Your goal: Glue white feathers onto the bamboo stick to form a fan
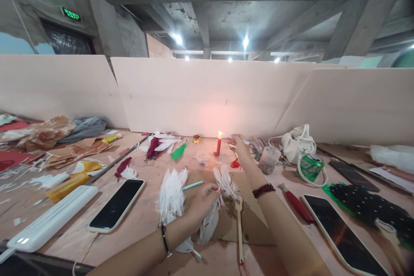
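Observation:
My left hand (204, 202) is closed in a pinch near the middle of the work area, with a white feather (210, 223) hanging below its fingers. Beside those fingertips, more white feathers (225, 182) spread above the metal-tipped end of a pale wooden handle (239, 224) with a red cord. Farther back, my right hand (238, 143) reaches out with fingers extended close to a lit red candle (219, 145); nothing shows clearly in them. A red piece (235, 163) lies under that hand. To the left of my left hand rests a pile of white feathers (171, 194).
Brown cardboard (258, 220) lies under the handle. Phones (117, 205) (343, 233) flank the work area. At right stand a clear plastic cup (269, 159), a green can (310, 167) and a white bag (296, 142). A power strip (53, 217) and cloth scraps (54, 138) lie left.

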### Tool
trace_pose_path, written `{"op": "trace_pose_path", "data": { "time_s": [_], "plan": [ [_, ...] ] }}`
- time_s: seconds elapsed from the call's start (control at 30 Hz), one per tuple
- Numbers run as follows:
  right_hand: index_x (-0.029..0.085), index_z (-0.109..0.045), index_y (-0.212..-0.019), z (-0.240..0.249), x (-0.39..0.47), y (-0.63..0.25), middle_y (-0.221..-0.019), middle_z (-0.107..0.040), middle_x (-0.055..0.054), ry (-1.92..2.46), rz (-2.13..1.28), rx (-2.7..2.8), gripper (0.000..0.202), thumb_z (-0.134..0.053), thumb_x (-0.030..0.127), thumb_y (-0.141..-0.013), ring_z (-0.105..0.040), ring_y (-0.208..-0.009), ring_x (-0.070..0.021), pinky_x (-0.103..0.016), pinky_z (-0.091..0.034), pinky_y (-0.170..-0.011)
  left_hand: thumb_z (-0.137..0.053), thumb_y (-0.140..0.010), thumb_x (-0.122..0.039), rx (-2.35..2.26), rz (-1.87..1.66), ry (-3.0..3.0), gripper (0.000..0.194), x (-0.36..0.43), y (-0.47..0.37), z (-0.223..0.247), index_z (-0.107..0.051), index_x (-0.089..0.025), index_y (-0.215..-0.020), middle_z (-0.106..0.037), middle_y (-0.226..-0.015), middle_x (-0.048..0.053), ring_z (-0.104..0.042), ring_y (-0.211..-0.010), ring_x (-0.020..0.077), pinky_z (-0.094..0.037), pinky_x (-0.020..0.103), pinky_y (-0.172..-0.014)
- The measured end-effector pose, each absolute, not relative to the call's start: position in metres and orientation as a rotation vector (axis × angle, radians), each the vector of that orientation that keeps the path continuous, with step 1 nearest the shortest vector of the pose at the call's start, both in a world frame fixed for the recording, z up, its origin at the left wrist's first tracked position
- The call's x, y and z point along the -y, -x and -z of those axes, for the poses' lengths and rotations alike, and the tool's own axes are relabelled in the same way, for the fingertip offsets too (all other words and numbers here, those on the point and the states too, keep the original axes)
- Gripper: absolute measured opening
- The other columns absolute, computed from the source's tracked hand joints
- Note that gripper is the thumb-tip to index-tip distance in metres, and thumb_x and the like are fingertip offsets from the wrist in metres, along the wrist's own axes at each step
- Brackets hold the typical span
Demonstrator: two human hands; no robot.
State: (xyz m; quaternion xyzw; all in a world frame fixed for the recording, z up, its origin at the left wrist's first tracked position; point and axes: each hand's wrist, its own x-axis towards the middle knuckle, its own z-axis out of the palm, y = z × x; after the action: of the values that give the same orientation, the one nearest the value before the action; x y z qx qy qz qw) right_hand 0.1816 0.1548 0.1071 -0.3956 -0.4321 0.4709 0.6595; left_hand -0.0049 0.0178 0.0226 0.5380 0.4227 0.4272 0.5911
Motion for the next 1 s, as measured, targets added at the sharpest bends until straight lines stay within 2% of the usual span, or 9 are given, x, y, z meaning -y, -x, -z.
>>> {"op": "trace_pose_path", "data": {
  "time_s": [0.17,0.3,0.43,0.5,0.6,0.67,0.77,0.9,1.0],
  "plan": [
    [0.02,-0.073,-0.12,-0.132,-0.15,-0.186,-0.115,-0.077,-0.009,0.799,-1.199,1.009,0.032,-0.063,0.047,-0.106,-0.074,-0.096,-0.0206,-0.036,-0.063,-0.085,-0.079,-0.081,-0.055,-0.962,-1.042,-1.242,0.036,-0.015,0.005,-0.025,-0.067,-0.022,-0.088,-0.071,-0.076,0.001,-0.066,-0.07,0.0199,-0.048,0.03,-0.067],
    [0.024,-0.076,-0.103,-0.161,-0.133,-0.198,-0.101,-0.081,-0.008,0.688,-1.289,1.064,0.034,-0.065,0.055,-0.098,-0.074,-0.089,-0.0206,-0.031,-0.059,-0.076,-0.079,-0.081,-0.055,-0.955,-1.059,-1.255,0.035,-0.014,0.005,-0.026,-0.069,-0.022,-0.089,-0.073,-0.081,0.001,-0.067,-0.076,0.0213,-0.05,0.031,-0.071],
    [0.025,-0.065,-0.085,-0.155,-0.095,-0.216,-0.075,-0.067,0.002,0.739,-1.264,1.112,0.039,-0.094,0.048,-0.074,-0.064,-0.073,-0.0143,-0.024,-0.05,-0.066,-0.08,-0.081,-0.052,-0.939,-1.102,-1.306,0.032,-0.015,0.004,-0.026,-0.073,-0.021,-0.089,-0.073,-0.085,0.002,-0.067,-0.086,0.023,-0.05,0.033,-0.081],
    [0.025,-0.059,-0.081,-0.136,-0.069,-0.224,-0.066,-0.057,0.006,0.817,-1.243,1.134,0.049,-0.096,0.055,-0.071,-0.056,-0.063,-0.0119,-0.024,-0.046,-0.062,-0.082,-0.079,-0.051,-0.905,-1.106,-1.307,0.033,-0.015,0.002,-0.027,-0.075,-0.021,-0.09,-0.074,-0.089,0.003,-0.066,-0.09,0.0238,-0.05,0.033,-0.085],
    [0.025,-0.066,-0.094,-0.103,-0.031,-0.23,-0.079,-0.067,-0.002,0.944,-1.326,1.278,0.056,-0.077,0.079,-0.082,-0.063,-0.072,-0.0175,-0.031,-0.051,-0.067,-0.085,-0.075,-0.05,-0.863,-1.076,-1.278,0.034,-0.013,0.001,-0.026,-0.077,-0.02,-0.092,-0.076,-0.093,0.004,-0.066,-0.092,0.0239,-0.049,0.034,-0.088],
    [0.026,-0.07,-0.105,-0.085,-0.012,-0.23,-0.094,-0.073,-0.008,0.972,-1.388,1.311,0.061,-0.069,0.084,-0.085,-0.071,-0.089,-0.0243,-0.038,-0.057,-0.078,-0.086,-0.074,-0.048,-0.847,-1.042,-1.264,0.034,-0.012,0.001,-0.026,-0.079,-0.02,-0.092,-0.076,-0.093,0.004,-0.066,-0.091,0.023,-0.048,0.033,-0.088],
    [0.026,-0.072,-0.105,-0.068,0.002,-0.223,-0.108,-0.073,-0.008,0.94,-1.303,1.374,0.044,-0.077,0.066,-0.088,-0.07,-0.103,-0.0264,-0.04,-0.056,-0.089,-0.085,-0.075,-0.047,-0.836,-0.973,-1.272,0.031,-0.011,0.0,-0.024,-0.08,-0.019,-0.087,-0.075,-0.085,0.004,-0.065,-0.084,0.0221,-0.048,0.033,-0.083],
    [0.025,-0.062,-0.081,-0.056,0.001,-0.217,-0.089,-0.063,-0.001,0.989,-1.045,1.495,0.013,-0.074,0.03,-0.084,-0.059,-0.086,-0.0202,-0.034,-0.049,-0.079,-0.086,-0.073,-0.045,-0.863,-0.94,-1.317,0.035,-0.011,0.0,-0.022,-0.083,-0.018,-0.095,-0.079,-0.09,0.006,-0.068,-0.084,0.0243,-0.05,0.035,-0.082],
    [0.024,-0.057,-0.078,-0.048,-0.001,-0.217,-0.084,-0.06,0.001,0.996,-1.028,1.489,0.013,-0.07,0.026,-0.077,-0.056,-0.08,-0.0191,-0.033,-0.046,-0.074,-0.087,-0.072,-0.043,-0.877,-0.948,-1.357,0.038,-0.011,0.0,-0.022,-0.084,-0.018,-0.1,-0.082,-0.098,0.009,-0.07,-0.092,0.0266,-0.051,0.036,-0.087]
  ]
}}
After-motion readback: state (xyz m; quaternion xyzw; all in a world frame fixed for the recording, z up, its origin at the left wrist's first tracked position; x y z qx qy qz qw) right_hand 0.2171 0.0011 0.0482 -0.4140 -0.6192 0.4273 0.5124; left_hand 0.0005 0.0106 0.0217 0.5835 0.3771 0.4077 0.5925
